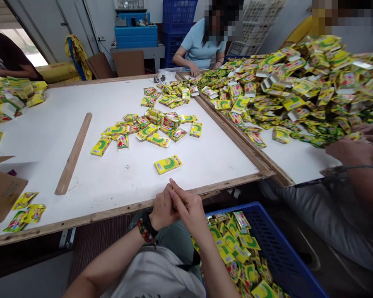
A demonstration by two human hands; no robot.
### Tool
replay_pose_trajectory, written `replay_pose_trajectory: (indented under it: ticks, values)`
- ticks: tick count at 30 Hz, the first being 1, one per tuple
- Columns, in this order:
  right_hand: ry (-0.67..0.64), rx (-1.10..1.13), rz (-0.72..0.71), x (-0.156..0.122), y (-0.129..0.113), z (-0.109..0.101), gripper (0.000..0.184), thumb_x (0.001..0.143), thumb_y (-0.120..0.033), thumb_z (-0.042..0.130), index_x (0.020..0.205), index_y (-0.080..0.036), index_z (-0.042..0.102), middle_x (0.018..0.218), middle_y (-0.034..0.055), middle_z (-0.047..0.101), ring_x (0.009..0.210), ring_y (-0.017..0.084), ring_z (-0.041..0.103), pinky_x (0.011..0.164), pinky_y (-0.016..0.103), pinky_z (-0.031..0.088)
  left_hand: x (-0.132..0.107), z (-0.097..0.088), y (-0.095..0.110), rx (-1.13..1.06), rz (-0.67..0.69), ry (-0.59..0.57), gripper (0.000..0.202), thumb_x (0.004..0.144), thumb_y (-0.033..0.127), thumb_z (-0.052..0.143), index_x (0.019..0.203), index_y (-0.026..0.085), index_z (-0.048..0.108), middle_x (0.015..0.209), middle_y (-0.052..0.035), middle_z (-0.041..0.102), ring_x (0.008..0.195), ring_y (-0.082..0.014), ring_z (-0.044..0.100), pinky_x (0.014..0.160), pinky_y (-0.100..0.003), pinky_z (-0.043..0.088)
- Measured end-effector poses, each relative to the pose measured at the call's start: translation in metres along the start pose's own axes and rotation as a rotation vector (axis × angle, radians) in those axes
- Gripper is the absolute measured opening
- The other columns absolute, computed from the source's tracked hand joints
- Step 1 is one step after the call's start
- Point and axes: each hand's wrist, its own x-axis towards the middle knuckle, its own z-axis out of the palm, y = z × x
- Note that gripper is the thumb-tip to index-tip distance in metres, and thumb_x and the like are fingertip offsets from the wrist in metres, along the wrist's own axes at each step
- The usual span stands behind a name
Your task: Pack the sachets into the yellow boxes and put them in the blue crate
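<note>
My left hand (163, 207) and my right hand (189, 208) meet at the table's front edge, over my lap. The left one is curled closed, and the right hand's fingers lie across it. Whatever may be between them is hidden. Just beyond my fingertips, a small yellow-green box (168, 164) lies flat on the white table (124, 174). Farther back is a loose cluster of similar boxes (147, 131), some with open end flaps. Below my right forearm, a blue plastic crate (285, 256) holds many such small packs (236, 244).
A wooden strip (74, 153) lies on the table's left part. Packets (29, 213) and a cardboard box (3, 192) sit at the left. Beyond the wooden divider (232, 134) rises a big heap of boxes (298, 82). Co-workers' hands (349, 151) are at the right and across the table.
</note>
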Motion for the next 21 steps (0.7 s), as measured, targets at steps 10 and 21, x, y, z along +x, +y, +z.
replay_pose_trajectory:
  ticks: [10, 21]
  values:
    - [-0.017, 0.095, 0.001, -0.009, 0.01, -0.001, 0.037, 0.094, -0.028, 0.047, 0.129, -0.027, 0.059, 0.119, 0.0048, 0.069, 0.107, 0.023, 0.066, 0.092, 0.037, 0.053, -0.002, 0.004, -0.003, -0.02, 0.018, -0.038, 0.061, 0.078, 0.035, 0.056, 0.131, 0.017, 0.031, 0.108, -0.0127, 0.058, 0.094, -0.0285, 0.063, 0.072, -0.04, 0.053]
    - [-0.07, -0.467, 0.316, -0.051, 0.046, -0.072, 0.051, 0.094, -0.042, 0.037, 0.135, -0.016, 0.053, 0.069, 0.0081, 0.074, 0.063, 0.026, 0.069, 0.059, 0.036, 0.053, 0.063, -0.051, 0.003, 0.008, 0.081, -0.208, 0.048, 0.085, 0.038, 0.06, 0.126, 0.018, 0.043, 0.133, -0.0148, 0.046, 0.123, -0.0295, 0.043, 0.103, -0.049, 0.039]
